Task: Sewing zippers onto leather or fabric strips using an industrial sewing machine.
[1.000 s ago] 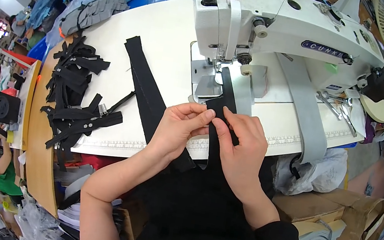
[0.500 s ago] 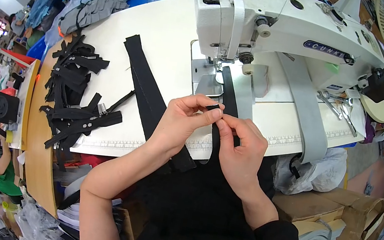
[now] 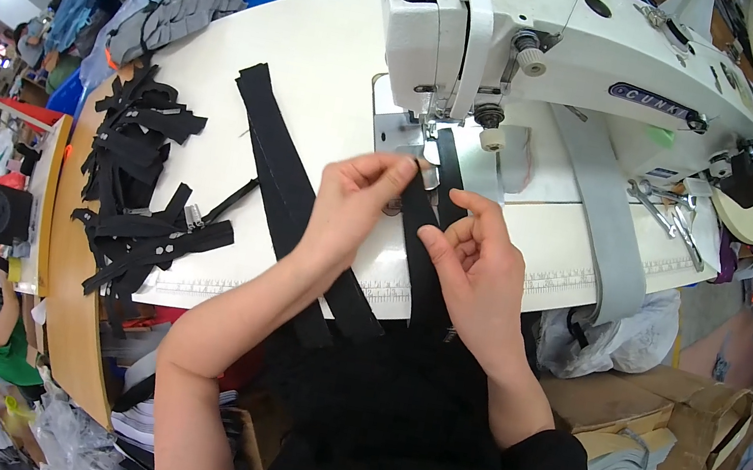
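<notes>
My left hand [image 3: 349, 203] pinches the upper end of a black fabric strip [image 3: 415, 252], just in front of the sewing machine's presser foot. From there the strip hangs down over the table edge toward my lap. My right hand [image 3: 481, 277] is beside it, thumb and index finger apart, the thumb tip at the strip's right edge; its other fingers are curled. A second black strip [image 3: 448, 169] runs from beside the needle area toward my right hand, where its lower part is hidden. The white sewing machine [image 3: 565, 58] stands over the table.
A wide black strip [image 3: 283, 170] lies left of my left forearm. Further left is a pile of black zipper pieces [image 3: 137, 150]. A grey band [image 3: 590, 206] drapes over the table edge at right, near metal tools [image 3: 665, 209]. Cardboard boxes [image 3: 665, 413] stand below right.
My hands have moved apart. The left has drawn the strip's end up and left toward the presser foot; the right thumb and index finger have spread. The view has shifted slightly.
</notes>
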